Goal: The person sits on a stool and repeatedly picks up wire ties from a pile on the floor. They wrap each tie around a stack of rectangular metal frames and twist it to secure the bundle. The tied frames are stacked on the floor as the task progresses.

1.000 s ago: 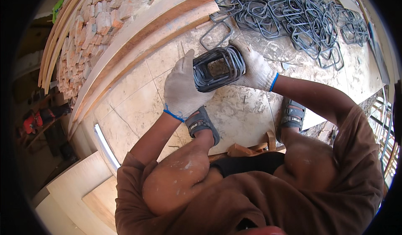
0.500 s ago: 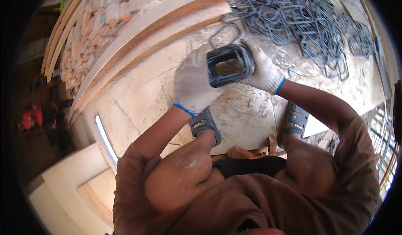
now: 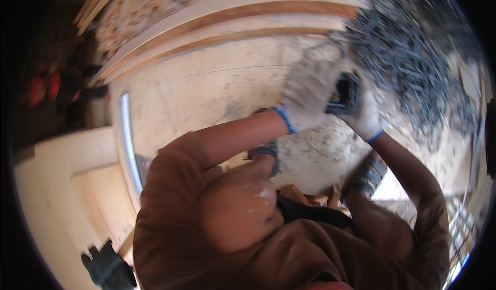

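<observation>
Two hands in whitish knit gloves with blue cuffs, both right of centre in the upper half of the frame: we see the left hand (image 3: 312, 91) pressed along the left side of a bundle of rebar stirrups (image 3: 355, 91), and the right hand (image 3: 367, 109) wrapped round its right side and lower right corner. Grip: both clamped on the bundle, one from each side; motion blur hides exact finger placement, so we can't tell each finger's contact. Bundle is dark, a rounded rectangle with an open middle, held above the tiled floor (image 3: 206, 93). We have a tangled heap of stirrups (image 3: 408, 57) at upper right, near the right hand but apart from it. Long wooden boards (image 3: 232, 13) run across the top, brick pile (image 3: 144, 6) behind them at upper left, blurred. Below the hands we get a left sandal (image 3: 266, 148), partly hidden by the left forearm, and a right sandal (image 3: 372, 176). Wood scraps (image 3: 294, 194) sit between the legs, just ahead of black shorts (image 3: 315, 212); brown shirt (image 3: 289, 248) fills the bottom centre. At left we note a pale narrow strip (image 3: 127, 140), with plywood sheets (image 3: 67, 150) below and left of it. Dark object (image 3: 108, 267) at lower left, kind unclear to us.
</observation>
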Motion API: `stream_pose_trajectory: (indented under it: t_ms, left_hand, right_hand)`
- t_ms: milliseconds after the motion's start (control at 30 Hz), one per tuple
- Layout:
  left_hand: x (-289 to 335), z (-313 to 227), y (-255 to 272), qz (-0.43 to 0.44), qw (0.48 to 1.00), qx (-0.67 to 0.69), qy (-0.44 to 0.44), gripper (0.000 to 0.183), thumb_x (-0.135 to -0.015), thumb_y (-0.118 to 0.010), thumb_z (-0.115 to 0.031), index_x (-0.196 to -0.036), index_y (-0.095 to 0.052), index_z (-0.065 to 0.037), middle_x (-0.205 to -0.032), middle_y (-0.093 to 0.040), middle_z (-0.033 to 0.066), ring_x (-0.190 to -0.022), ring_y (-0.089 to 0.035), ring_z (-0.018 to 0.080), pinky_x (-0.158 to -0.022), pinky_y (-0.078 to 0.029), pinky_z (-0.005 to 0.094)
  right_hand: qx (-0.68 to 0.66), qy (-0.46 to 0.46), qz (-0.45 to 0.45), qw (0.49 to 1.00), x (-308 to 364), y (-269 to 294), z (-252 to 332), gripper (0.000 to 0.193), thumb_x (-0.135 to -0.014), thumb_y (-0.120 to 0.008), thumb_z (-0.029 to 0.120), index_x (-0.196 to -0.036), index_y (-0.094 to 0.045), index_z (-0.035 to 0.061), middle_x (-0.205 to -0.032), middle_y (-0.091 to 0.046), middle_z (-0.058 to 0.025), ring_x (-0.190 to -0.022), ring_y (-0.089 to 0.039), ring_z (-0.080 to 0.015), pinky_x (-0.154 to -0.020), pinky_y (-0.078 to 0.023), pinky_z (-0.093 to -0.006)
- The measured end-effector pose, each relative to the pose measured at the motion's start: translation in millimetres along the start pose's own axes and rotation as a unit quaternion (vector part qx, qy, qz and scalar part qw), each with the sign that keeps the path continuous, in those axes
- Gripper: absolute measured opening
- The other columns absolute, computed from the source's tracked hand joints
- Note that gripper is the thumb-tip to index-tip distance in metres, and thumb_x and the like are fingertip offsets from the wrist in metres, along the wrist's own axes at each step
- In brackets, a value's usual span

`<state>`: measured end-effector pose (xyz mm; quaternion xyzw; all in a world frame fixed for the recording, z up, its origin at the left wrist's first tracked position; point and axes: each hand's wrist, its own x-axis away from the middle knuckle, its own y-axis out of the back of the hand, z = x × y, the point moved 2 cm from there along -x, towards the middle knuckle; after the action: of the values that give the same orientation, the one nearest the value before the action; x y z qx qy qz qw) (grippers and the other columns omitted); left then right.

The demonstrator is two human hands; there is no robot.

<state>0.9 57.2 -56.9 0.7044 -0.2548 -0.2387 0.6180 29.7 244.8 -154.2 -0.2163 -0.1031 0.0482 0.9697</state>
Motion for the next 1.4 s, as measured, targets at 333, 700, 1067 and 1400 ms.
stream_pose_trajectory:
  t_ms: [333, 700, 1067, 1400]
  left_hand:
    - [-8, -4, 4, -0.048, 0.998, 0.038, -0.022, 0.103, -0.069, -0.096, -0.035, -0.159, -0.052, -0.009, -0.131, -0.067, 0.0138, -0.123, -0.065, 0.035, -0.104, -0.051, 0.0503]
    - [-1, -7, 5, -0.017, 0.999, 0.032, -0.012, 0.111, -0.07, -0.097, -0.034, -0.165, -0.045, -0.01, -0.14, -0.064, 0.0196, -0.132, -0.059, 0.0397, -0.112, -0.045, 0.0544]
    - [-2, -16, 0, -0.044, 0.998, 0.005, -0.034, 0.118, -0.07, -0.096, -0.054, -0.164, -0.044, -0.005, -0.153, -0.055, 0.0205, -0.149, -0.046, 0.0406, -0.128, -0.026, 0.0636]
    - [-5, -15, 2, -0.044, 0.996, 0.041, -0.065, 0.117, -0.069, -0.098, -0.038, -0.166, -0.042, -0.004, -0.155, -0.053, 0.0212, -0.148, -0.047, 0.0398, -0.126, -0.03, 0.0613]
  right_hand:
    - [0.538, 0.212, -0.043, 0.815, 107, 20, -5, 0.08, -0.088, -0.089, 0.019, -0.156, -0.052, 0.0, -0.138, -0.067, -0.0253, -0.12, -0.071, -0.0399, -0.099, -0.06, -0.0458]
    - [0.479, -0.158, -0.069, 0.861, 93, 74, -33, 0.108, -0.089, -0.086, 0.052, -0.167, -0.036, -0.0027, -0.114, -0.079, -0.0222, -0.109, -0.077, -0.0382, -0.095, -0.061, -0.0442]
    - [0.083, -0.155, -0.26, 0.95, 32, 65, -59, 0.028, -0.112, -0.067, 0.026, -0.129, -0.073, 0.004, -0.095, -0.075, -0.0068, -0.076, -0.072, -0.0157, -0.066, -0.06, -0.0308]
    - [-0.073, -0.206, -0.327, 0.919, -1, 113, -68, 0.023, -0.108, -0.069, 0.016, -0.124, -0.069, -0.0001, -0.1, -0.078, -0.0146, -0.078, -0.08, -0.0268, -0.068, -0.068, -0.0396]
